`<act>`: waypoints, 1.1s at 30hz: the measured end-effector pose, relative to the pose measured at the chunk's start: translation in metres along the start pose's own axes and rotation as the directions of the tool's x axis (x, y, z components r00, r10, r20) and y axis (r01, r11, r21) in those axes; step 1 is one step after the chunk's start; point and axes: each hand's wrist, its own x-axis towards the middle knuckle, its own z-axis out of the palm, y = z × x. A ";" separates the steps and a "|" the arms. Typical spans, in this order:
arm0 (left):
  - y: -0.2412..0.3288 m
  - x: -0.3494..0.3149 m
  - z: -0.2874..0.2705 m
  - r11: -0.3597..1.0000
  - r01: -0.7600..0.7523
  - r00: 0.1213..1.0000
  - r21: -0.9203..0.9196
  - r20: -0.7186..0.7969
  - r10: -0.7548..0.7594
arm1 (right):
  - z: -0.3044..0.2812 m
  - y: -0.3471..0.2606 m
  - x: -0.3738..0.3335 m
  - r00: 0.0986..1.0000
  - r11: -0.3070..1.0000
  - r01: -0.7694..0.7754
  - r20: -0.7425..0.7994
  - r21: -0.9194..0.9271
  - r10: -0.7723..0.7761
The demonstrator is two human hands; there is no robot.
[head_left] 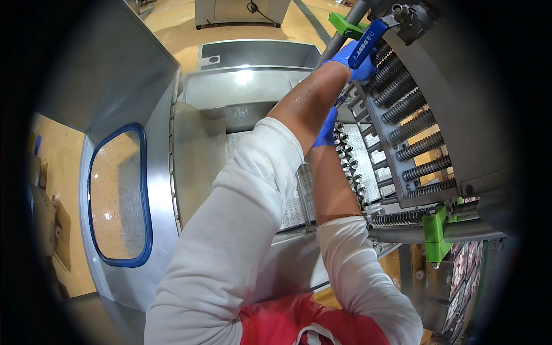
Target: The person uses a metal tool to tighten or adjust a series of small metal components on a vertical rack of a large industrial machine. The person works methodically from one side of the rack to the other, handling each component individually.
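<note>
Both my arms, in white sleeves pushed up, reach into an open stainless steel machine. My left hand (352, 62), in a blue glove, is up at the top corner of a tilted steel frame (384, 150). Its fingers are closed around the lower end of a blue lever handle (369, 41). My right hand (327, 131), also blue-gloved, lies lower, against the frame's left edge by a row of small metal studs (348, 167). My left forearm covers most of it, so its fingers stay hidden.
The frame carries several coiled metal rollers (409, 127). Green plastic brackets sit at its top (344, 24) and bottom (437, 233). A perforated steel bed (294, 204) lies below my arms. An open steel door with a blue-rimmed window (118, 195) stands at the left.
</note>
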 end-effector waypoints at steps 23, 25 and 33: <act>-0.012 0.000 0.013 0.992 -0.076 0.997 -0.103 -0.015 0.075 | 0.005 0.014 -0.032 0.965 0.954 -0.261 0.019 0.146 0.261; 0.001 -0.017 0.007 0.944 0.133 0.989 -0.303 0.096 -0.108 | 0.005 0.021 -0.081 0.935 0.937 -0.348 -0.086 -0.035 0.344; -0.093 -0.122 0.034 0.861 0.281 0.880 -0.423 -0.244 -0.407 | 0.009 -0.054 -0.289 0.826 0.509 -0.514 -0.238 -0.691 0.511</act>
